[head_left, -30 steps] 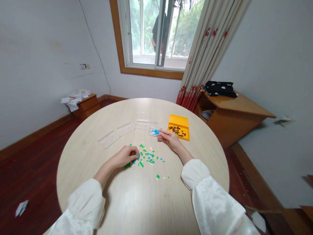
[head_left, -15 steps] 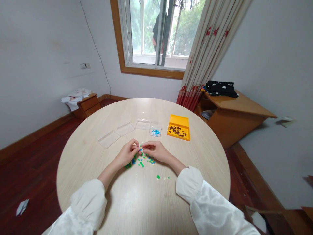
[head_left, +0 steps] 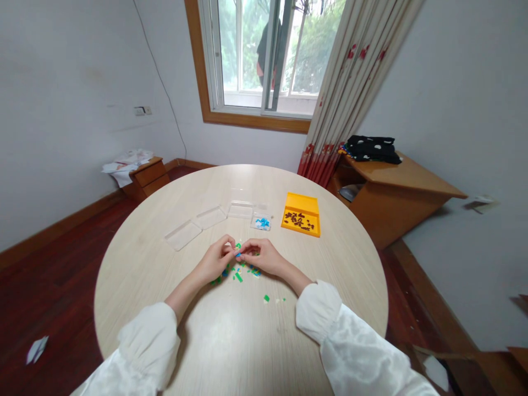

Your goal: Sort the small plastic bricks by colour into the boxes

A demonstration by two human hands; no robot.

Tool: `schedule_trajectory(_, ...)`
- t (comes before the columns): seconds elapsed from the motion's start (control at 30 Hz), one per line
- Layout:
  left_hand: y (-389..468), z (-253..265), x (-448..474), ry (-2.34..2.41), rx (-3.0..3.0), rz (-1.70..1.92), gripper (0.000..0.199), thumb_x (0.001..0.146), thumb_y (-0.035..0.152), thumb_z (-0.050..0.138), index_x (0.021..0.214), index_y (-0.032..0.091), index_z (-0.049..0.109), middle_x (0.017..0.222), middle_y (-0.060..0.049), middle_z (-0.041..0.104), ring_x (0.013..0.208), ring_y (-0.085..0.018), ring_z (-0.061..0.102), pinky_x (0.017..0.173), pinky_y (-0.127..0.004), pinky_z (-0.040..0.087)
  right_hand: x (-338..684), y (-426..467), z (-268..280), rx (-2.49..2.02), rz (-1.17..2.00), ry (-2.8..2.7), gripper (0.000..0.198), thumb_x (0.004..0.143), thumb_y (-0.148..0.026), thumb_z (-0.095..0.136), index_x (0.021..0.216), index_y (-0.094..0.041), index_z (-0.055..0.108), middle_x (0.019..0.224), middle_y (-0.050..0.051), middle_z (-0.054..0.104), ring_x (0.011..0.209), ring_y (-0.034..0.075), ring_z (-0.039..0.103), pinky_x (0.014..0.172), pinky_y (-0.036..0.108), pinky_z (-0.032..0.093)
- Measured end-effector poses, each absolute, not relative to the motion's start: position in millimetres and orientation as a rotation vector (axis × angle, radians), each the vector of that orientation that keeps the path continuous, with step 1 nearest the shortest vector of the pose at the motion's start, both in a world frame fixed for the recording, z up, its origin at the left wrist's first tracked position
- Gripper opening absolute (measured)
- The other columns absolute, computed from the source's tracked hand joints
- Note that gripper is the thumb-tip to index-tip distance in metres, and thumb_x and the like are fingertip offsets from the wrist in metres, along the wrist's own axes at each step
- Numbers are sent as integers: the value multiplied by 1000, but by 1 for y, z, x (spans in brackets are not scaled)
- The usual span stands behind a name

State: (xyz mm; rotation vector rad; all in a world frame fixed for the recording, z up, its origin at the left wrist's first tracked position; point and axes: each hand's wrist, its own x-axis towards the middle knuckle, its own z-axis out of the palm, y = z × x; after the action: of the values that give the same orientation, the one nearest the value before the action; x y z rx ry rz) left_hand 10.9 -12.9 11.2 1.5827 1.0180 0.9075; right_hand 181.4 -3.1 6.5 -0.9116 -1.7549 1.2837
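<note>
Thumb and fingers of my left hand [head_left: 219,256] are pinched together, and my right hand [head_left: 263,255] pinches close against them. Between the fingertips shows a small blue building brick [head_left: 238,254], with both hands on it. Beneath and around the hands lie scattered small green, blue and yellow pieces, among them a longer green brick [head_left: 238,277]. Part of this pile is hidden by my fingers. Nearer to me on the table is a lone green piece [head_left: 267,298] with tiny pale bits beside it.
Past my hands on the round table [head_left: 231,341] stand several clear plastic trays [head_left: 183,235]. A small clear box [head_left: 260,226] holds blue and white pieces. The open yellow case [head_left: 303,201] contains dark brown pieces. A person [head_left: 266,52] is outside the window.
My right fingertips have moved in to meet the left ones at the small blue brick. The left hand stays nearly in place. Trays and boxes have not moved.
</note>
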Motion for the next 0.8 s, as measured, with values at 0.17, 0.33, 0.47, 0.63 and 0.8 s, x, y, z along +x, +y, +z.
schedule_trajectory(0.17, -13, 11, 12, 1025, 1542, 904, 34, 72, 45, 60, 79, 20, 38, 53, 7, 56, 48, -7, 47, 49, -18, 32, 182, -4, 7, -923, 1325, -1737, 26, 65, -36, 70, 76, -13, 67, 63, 1, 64, 54, 8, 51, 52, 21, 40)
schedule_trajectory(0.33, -14, 14, 11, 1094, 1578, 933, 34, 73, 49, 57, 71, 19, 42, 51, 5, 54, 47, -9, 48, 50, -21, 36, 186, 5, 7, -960, 1294, -1528, 22, 57, -32, 73, 68, -15, 64, 60, -1, 62, 54, 9, 53, 55, 22, 44)
schedule_trajectory(0.47, -13, 18, 9, 1192, 1652, 981, 36, 74, 50, 54, 63, 18, 45, 49, 5, 48, 46, -8, 44, 48, -21, 33, 199, 23, 4, -1058, 1155, -1222, 26, 52, -33, 76, 66, -16, 62, 61, 0, 63, 56, 11, 56, 53, 23, 46)
schedule_trajectory(0.63, -15, 19, 8, 1235, 1655, 972, 37, 73, 52, 53, 61, 18, 45, 47, 5, 45, 44, -8, 40, 46, -21, 31, 219, 40, -6, -1152, 1028, -958, 29, 51, -33, 76, 71, -16, 62, 59, 0, 63, 53, 11, 56, 49, 21, 45)
schedule_trajectory(0.8, -14, 16, 8, 1249, 1686, 996, 35, 75, 49, 52, 60, 18, 46, 48, 5, 45, 45, -8, 41, 47, -22, 32, 222, 43, -12, -1107, 1104, -900, 31, 54, -29, 75, 79, -15, 64, 67, 2, 68, 56, 11, 60, 54, 24, 50)
